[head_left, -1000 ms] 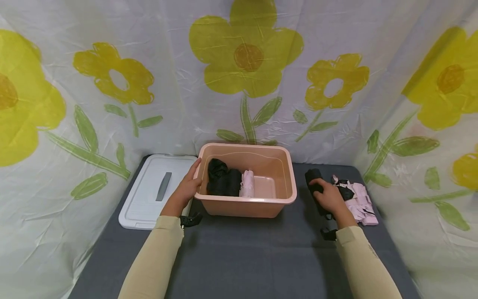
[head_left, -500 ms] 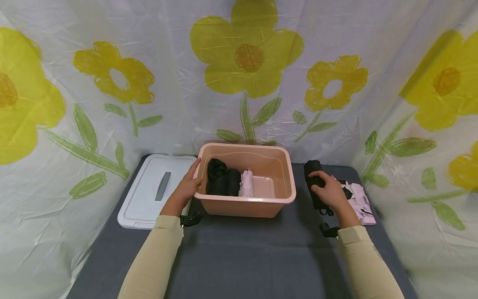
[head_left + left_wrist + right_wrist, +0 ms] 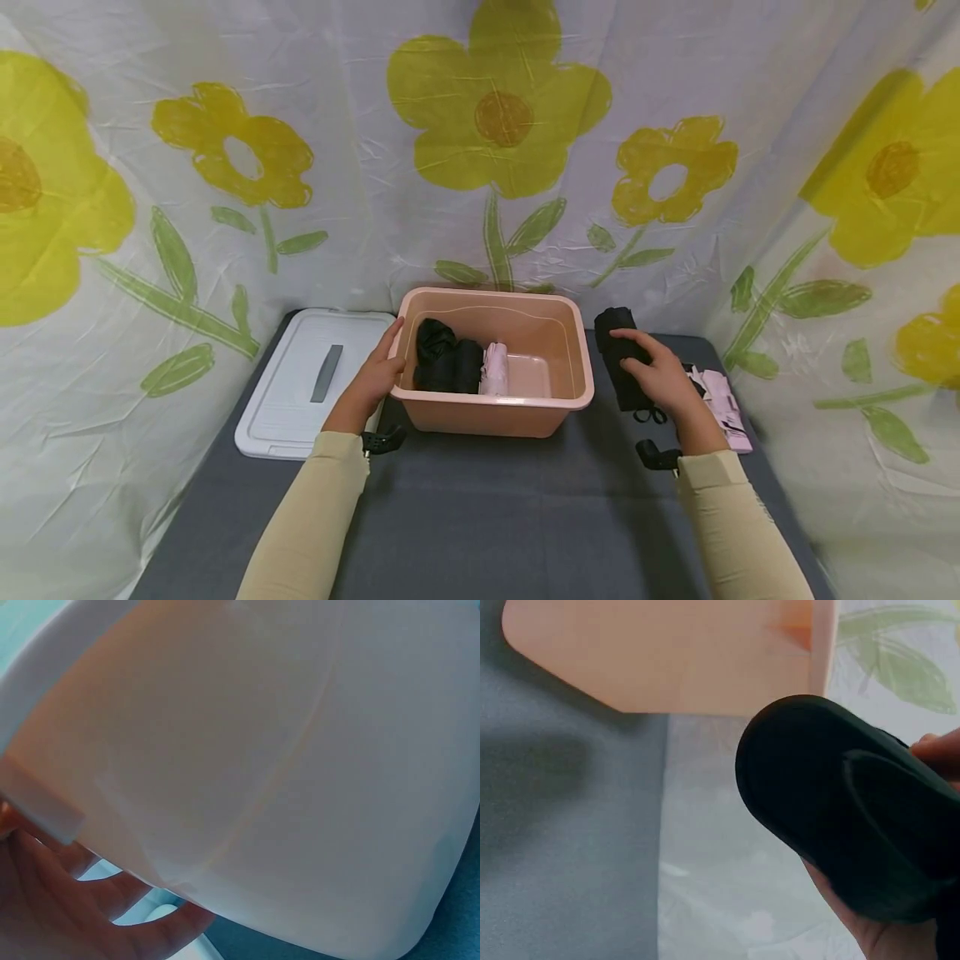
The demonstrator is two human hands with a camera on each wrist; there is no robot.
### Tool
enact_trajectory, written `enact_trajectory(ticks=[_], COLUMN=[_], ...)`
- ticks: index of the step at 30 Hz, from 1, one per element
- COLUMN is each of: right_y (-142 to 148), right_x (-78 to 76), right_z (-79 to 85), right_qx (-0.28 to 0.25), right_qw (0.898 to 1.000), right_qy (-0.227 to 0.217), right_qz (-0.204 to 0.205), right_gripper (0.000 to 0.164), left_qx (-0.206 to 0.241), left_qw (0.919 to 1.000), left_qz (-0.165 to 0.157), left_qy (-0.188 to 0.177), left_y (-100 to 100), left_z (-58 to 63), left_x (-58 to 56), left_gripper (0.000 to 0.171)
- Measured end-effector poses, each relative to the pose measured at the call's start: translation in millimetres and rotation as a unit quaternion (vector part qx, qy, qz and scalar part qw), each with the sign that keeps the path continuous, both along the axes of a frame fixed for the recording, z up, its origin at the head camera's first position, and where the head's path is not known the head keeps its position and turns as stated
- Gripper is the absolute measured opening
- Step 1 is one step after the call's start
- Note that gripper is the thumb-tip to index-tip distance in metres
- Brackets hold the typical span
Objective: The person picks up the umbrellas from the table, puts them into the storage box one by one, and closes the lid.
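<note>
At the bin's left rim, my left hand [image 3: 369, 385] grips the pink plastic bin [image 3: 480, 418]; the left wrist view has its fingers [image 3: 124, 896] against the wall. To the right of the bin, my right hand [image 3: 666, 385] holds a folded black umbrella [image 3: 619, 379] raised over the table, thumb and fingers round it, a cord loop hanging from its lower end. Its rounded end [image 3: 802, 765] fills much of the right wrist view. Inside the bin, black rolled bundles [image 3: 450, 367] lie at the left with a pale pink roll [image 3: 495, 369] beside them.
A white lid with a grey handle [image 3: 327, 373] lies left of the bin. Pink folded items [image 3: 726, 408] and a black piece lie at the right, partly behind my right hand. A flowered curtain [image 3: 337, 233] hangs behind the dark table [image 3: 480, 517].
My right hand has lifted the black umbrella off the table and carried it a little left, toward the bin. The left hand stays on the rim.
</note>
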State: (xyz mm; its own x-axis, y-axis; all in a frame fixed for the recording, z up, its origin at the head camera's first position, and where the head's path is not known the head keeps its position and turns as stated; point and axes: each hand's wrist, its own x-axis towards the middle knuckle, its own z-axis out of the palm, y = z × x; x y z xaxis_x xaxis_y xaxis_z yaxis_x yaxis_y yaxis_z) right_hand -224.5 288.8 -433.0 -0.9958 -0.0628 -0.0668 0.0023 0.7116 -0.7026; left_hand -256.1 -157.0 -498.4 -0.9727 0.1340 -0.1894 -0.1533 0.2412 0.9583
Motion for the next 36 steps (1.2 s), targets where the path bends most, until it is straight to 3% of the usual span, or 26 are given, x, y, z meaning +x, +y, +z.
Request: enact_trajectory(ticks=[11,19,24,30,36], right_y=[-8.7,-20.2,-25.7,-34.7,-49.4], right_x=[-1.2,-3.7,-8.3,-12.1,-17.8], right_z=[16.1,27.2,29.3,33.0,36.5], right_qx=[-0.071,-0.138,-0.123,-0.104,-0.082], right_qw=[0.997,0.989,0.989,0.992,0.993], right_qy=[0.021,0.006,0.012,0.015,0.020], right_qz=[0.027,0.058,0.077,0.074,0.084], right_gripper=[0.045,0.044,0.041,0.041,0.041], left_qx=[-0.003,-0.005,0.014,0.021,0.010], left_qw=[1.0000,0.9999,0.9998,0.9995,0.9999], left_qz=[0.001,0.002,-0.004,-0.005,0.001], left_qy=[-0.008,-0.014,-0.014,-0.023,-0.009], left_y=[-0.9,-0.6,-1.0,2.3,-0.3], left_z=[-1.3,-0.5,3.8,18.4,5.2], left_x=[0.3,0.0,0.6,7.0,2.1], left_gripper=[0.080,0.079,0.079,0.078,0.080])
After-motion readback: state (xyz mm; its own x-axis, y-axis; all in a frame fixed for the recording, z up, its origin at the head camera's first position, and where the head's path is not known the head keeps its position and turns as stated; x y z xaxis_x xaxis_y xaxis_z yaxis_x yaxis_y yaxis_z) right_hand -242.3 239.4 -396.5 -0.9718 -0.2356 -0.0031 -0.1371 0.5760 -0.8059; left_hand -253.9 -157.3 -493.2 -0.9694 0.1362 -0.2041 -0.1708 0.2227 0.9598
